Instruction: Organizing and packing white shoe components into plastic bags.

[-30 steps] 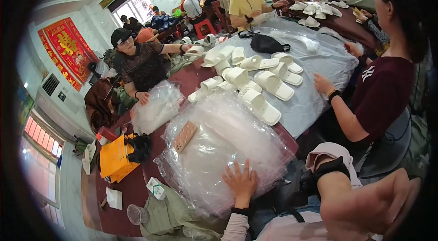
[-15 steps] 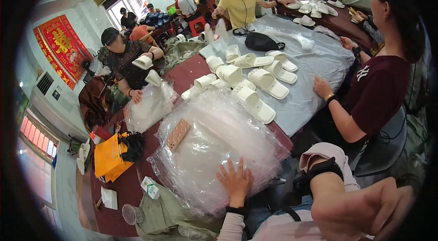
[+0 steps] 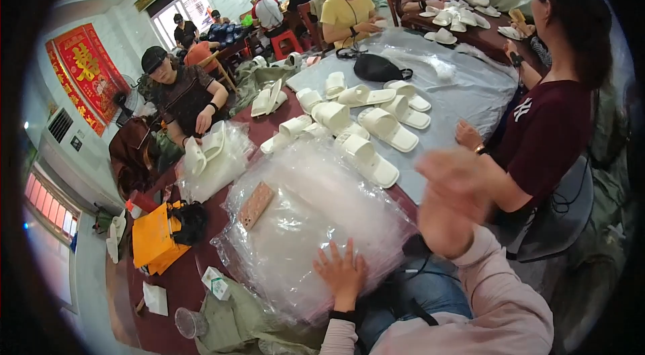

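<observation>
My left hand (image 3: pixel 341 273) lies flat with spread fingers on a stack of clear plastic bags (image 3: pixel 289 247) in front of me. Raised over the table's right edge is my right hand (image 3: pixel 453 197), smeared by motion, so I cannot make out its fingers or anything in them. A pinkish-brown rectangular block with small holes (image 3: pixel 256 206) rests on the bags. Just beyond them lie several white slide sandals (image 3: pixel 368 159), some on the bare table and some on a grey plastic sheet (image 3: pixel 463 96).
A yellow paper bag (image 3: pixel 158 237), a white box (image 3: pixel 218 283) and a clear plastic cup (image 3: pixel 191 323) stand at the left. Across the table, a co-worker handles white slides over plastic bags (image 3: pixel 222 170). Another co-worker in maroon (image 3: pixel 557 133) sits close on my right. A black pouch (image 3: pixel 379 67) lies farther back.
My right hand has swung up from the lower right toward the table edge. My left hand stays on the bags. The co-worker across the table has lowered the slides onto the plastic bags.
</observation>
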A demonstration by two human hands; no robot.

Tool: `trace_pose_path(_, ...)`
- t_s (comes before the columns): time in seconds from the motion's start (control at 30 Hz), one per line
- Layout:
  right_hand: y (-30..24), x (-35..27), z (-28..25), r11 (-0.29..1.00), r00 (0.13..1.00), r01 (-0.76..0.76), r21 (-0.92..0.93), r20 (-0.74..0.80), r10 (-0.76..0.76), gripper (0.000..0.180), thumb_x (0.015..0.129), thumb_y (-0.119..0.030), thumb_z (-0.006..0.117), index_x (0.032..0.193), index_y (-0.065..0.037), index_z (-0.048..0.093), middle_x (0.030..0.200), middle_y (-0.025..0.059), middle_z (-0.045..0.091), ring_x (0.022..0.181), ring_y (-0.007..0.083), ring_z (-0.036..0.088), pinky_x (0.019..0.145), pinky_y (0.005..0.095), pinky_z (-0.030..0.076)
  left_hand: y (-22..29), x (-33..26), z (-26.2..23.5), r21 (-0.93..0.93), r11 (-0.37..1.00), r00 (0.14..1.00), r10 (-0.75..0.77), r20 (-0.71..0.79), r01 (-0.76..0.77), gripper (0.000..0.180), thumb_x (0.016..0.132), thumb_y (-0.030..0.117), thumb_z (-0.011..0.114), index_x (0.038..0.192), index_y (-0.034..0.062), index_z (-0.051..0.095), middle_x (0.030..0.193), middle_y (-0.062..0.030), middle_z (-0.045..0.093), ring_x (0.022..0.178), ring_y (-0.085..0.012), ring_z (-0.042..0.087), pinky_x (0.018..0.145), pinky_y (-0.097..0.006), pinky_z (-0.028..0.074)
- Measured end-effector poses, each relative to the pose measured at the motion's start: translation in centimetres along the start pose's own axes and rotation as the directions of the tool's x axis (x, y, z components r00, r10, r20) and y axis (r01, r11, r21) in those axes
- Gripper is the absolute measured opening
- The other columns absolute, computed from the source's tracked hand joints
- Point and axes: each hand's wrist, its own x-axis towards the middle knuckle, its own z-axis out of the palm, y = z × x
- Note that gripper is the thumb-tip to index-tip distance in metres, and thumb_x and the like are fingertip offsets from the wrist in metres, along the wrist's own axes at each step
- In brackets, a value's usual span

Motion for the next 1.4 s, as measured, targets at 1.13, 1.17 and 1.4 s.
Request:
trace_pose_path(1.13, 29.9, -15.6, -18.3, 0.042, 0.247, -0.963, -0.267, -0.81, 0.532, 0.047, 0.087, -0.033, 0.06, 0.114, 0.003, 0.051, 0.112, 0.0264, 0.059, 0.105, 0.0403, 0.057, 0.089, 0.044, 0.045, 0.8, 0.2, 0.1, -0.028, 0.998, 0.996, 0.052, -0.07, -0.054, 0.048, 0.084, 0.04, 0.057, 0.131, 0.0307, 0.052, 0.137, -0.0158, 0.042, 0.127, -0.0482, 0.032, 0.101, -0.067, 0.021)
trace_pose_path(1.17, 30.3, -15.7, -19.0, 0.04, 0.248, -0.963, -0.268, -0.812, 0.529, 0.047, 0.087, -0.033, 0.06, 0.114, 0.003, 0.051, 0.112, 0.0264, 0.059, 0.105, 0.0403, 0.057, 0.089, 0.044, 0.045, 0.9, 0.3, 0.1, -0.029, 0.998, 0.995, 0.056, -0.078, -0.058, 0.048, 0.084, 0.041, 0.057, 0.13, 0.0302, 0.053, 0.137, -0.0161, 0.041, 0.127, -0.0482, 0.032, 0.101, -0.067, 0.021)
trace_pose_path(1.4, 28.5, -17.3, -20.5, -0.118, 0.306, -0.906, -0.406, -0.823, 0.479, 0.042, 0.087, -0.033, 0.057, 0.101, 0.006, 0.061, 0.103, 0.0291, 0.062, 0.099, 0.0432, 0.06, 0.085, 0.0468, 0.046, 0.7, 0.2, 0.1, -0.029, 0.998, 0.995, 0.054, -0.082, -0.056, 0.047, 0.084, 0.04, 0.058, 0.129, 0.0289, 0.054, 0.139, -0.0154, 0.04, 0.128, -0.0477, 0.031, 0.102, -0.066, 0.021)
